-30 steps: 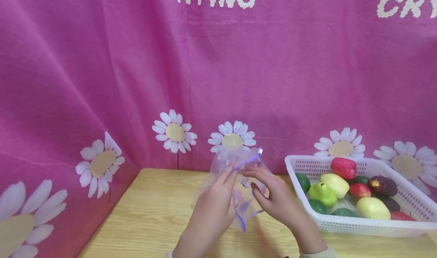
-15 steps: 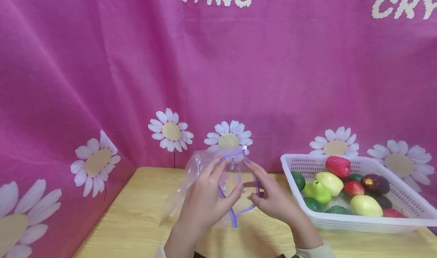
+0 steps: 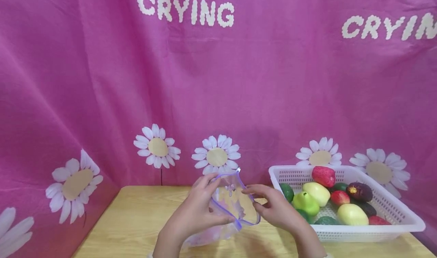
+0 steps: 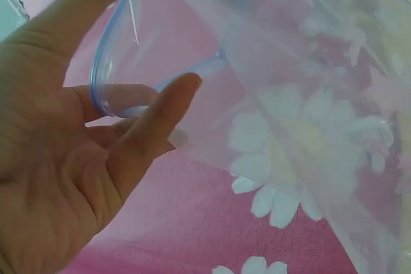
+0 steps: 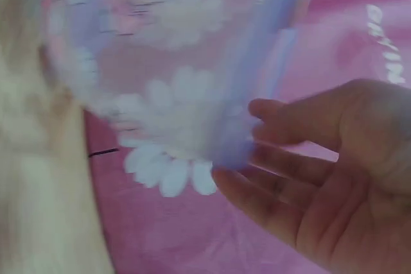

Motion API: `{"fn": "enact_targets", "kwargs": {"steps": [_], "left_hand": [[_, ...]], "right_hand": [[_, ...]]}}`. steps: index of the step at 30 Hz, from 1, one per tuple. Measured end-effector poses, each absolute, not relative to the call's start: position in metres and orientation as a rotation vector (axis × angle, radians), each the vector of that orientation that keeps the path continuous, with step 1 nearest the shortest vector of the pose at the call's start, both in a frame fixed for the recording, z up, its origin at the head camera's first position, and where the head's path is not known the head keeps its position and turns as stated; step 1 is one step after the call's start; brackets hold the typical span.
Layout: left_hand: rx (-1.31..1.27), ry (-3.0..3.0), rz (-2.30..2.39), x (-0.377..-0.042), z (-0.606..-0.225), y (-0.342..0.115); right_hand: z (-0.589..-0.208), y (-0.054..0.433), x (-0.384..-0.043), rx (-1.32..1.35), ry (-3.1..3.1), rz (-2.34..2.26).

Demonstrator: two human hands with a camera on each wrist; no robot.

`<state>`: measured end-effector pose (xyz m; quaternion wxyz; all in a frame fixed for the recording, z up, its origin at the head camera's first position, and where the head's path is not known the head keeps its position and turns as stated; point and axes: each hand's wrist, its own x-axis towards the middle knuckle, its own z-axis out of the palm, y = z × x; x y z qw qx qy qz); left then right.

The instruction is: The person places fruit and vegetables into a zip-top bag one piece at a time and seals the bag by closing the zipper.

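Observation:
A clear zip bag (image 3: 230,189) with purple edging and small flower prints is spread between both hands, its mouth gaping. At the top corner of the mouth sits a white slider (image 3: 238,170). My left hand (image 3: 195,205) holds the left side of the rim, thumb along the near edge and fingers at the far edge. Bluish edging of the bag (image 4: 308,62) passes between the fingers in the left wrist view. On the opposite side, my right hand (image 3: 277,208) grips the rim with thumb and fingertips. The right wrist view is blurred, with the right hand (image 5: 321,178) at the bag's edging.
A white plastic basket (image 3: 406,218) stands at the right of the wooden table (image 3: 116,220). In it lie several fruits, including a green pear (image 3: 306,203), a yellow fruit (image 3: 352,214) and a red one (image 3: 323,176). A pink flowered curtain (image 3: 259,98) hangs behind.
The bag's mouth has been pulled apart from nearly flat to wide, and the left hand has shifted left. The bag's body has swung down toward the near side. The head view has tilted up and turned right.

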<state>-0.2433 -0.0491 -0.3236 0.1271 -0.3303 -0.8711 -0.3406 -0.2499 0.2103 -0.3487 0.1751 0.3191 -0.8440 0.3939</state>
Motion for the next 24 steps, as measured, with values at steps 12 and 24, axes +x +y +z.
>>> {"fn": "enact_targets", "kwargs": {"steps": [12, 24], "left_hand": [[-0.831, -2.601, -0.818, -0.237, -0.320, -0.045], [-0.872, -2.527, -0.808, -0.244, -0.320, -0.053]], "right_hand": [[-0.356, 0.298, -0.269, 0.105, -2.481, 0.745], [-0.380, 0.331, -0.285, -0.088, -2.784, 0.624]]}}
